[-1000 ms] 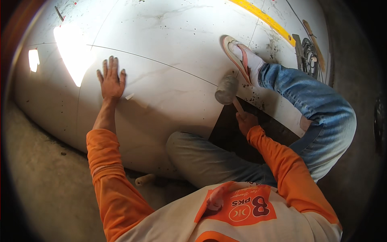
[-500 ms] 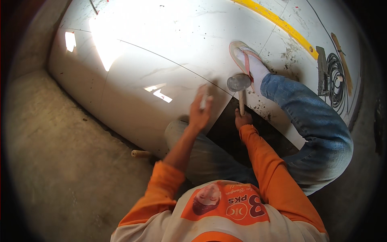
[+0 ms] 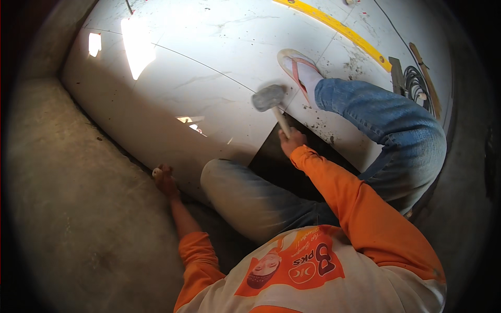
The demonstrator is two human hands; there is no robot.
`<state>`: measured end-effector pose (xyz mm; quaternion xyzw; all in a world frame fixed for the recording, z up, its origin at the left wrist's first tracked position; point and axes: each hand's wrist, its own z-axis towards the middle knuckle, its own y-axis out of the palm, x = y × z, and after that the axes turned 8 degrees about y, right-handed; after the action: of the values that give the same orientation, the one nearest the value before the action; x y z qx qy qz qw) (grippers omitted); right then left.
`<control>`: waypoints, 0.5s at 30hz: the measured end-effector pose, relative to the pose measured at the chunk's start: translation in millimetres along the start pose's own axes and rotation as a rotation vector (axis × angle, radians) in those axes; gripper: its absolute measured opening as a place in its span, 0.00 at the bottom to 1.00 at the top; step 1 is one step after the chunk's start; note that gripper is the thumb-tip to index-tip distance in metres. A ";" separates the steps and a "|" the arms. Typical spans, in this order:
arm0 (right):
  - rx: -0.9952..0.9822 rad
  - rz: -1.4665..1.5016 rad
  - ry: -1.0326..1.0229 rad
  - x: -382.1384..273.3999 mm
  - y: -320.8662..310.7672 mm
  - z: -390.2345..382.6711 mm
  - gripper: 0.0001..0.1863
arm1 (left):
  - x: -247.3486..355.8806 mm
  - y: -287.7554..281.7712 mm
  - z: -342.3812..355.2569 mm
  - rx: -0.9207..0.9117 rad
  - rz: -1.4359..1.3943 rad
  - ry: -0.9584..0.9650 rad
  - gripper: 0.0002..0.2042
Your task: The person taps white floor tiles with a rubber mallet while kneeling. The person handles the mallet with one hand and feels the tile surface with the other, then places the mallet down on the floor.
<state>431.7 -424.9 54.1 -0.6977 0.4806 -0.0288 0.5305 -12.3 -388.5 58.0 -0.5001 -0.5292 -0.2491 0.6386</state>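
Observation:
My right hand (image 3: 291, 142) is wrapped round the pale handle of a mallet with a dark grey head (image 3: 268, 98). The mallet head is over the white marbled tiles (image 3: 209, 86), near the corner of a dark bare patch (image 3: 275, 151) among them. Off to the left, my left hand (image 3: 166, 182) is closed round a light wooden handle (image 3: 156, 171), whose round end shows past the fingers. What that handle belongs to is hidden. My left hand is beside the tile edge, over the bare concrete.
A long yellow spirit level (image 3: 339, 28) lies across the far tiles. At the right are a dark flat tool (image 3: 397, 75), a coil of black cable (image 3: 415, 83) and a wooden stick (image 3: 425, 78). My sandalled foot (image 3: 298, 70) rests beyond the dark patch, with crumbs of mortar nearby.
My left hand has moved from above the tiles down and left, and has taken hold of the wooden handle. The mallet in my right hand has shifted left and its head has tilted left.

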 end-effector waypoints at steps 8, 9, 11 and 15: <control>-0.525 0.219 -0.416 -103.1 -10.0 -113.4 0.29 | -13.5 12.2 12.9 -0.119 0.403 -0.088 0.14; -0.591 0.177 -0.579 -107.6 -16.0 -113.8 0.30 | -13.7 14.1 12.0 -0.111 0.361 -0.087 0.14; -0.671 0.113 -0.735 -107.5 -25.9 -102.9 0.31 | -12.4 15.2 10.4 -0.085 0.281 -0.101 0.14; -0.686 -0.387 -0.066 -88.7 -18.9 -48.4 0.33 | -6.1 18.5 10.0 -0.039 0.300 -0.124 0.12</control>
<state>369.6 -397.7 131.4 -0.9126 0.3047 0.0564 0.2667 -2.9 -373.8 44.8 -0.6002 -0.4821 -0.1299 0.6249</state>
